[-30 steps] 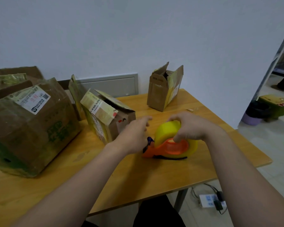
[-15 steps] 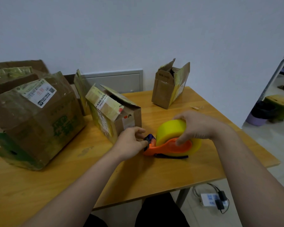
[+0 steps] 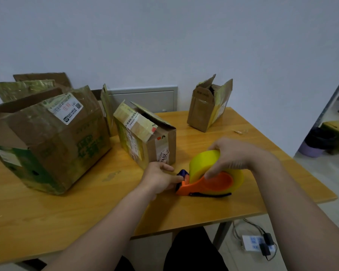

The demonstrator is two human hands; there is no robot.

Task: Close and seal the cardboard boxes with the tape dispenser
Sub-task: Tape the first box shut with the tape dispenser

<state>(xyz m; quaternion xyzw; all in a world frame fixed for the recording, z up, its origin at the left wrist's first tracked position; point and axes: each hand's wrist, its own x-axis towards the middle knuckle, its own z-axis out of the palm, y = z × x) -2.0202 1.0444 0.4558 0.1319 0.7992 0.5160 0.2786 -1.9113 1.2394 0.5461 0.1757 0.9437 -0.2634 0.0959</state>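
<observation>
An orange tape dispenser with a fat yellow tape roll lies on the wooden table, right of centre. My right hand grips the roll from above, fingers over its side. My left hand pinches the dispenser's blue front end, where the tape comes out. Three worn cardboard boxes stand with their flaps open: a large box at the left, a medium box just beyond my left hand, and a small tall box at the back right.
The table's right edge drops to a tiled floor with a power strip and cables underneath. A purple pot and a green stool sit on the floor at the far right. A white wall runs behind the table.
My left hand came back from reaching forward and closed on the dispenser's front end. My right hand stayed on the roll. The view shifted slightly to the left.
</observation>
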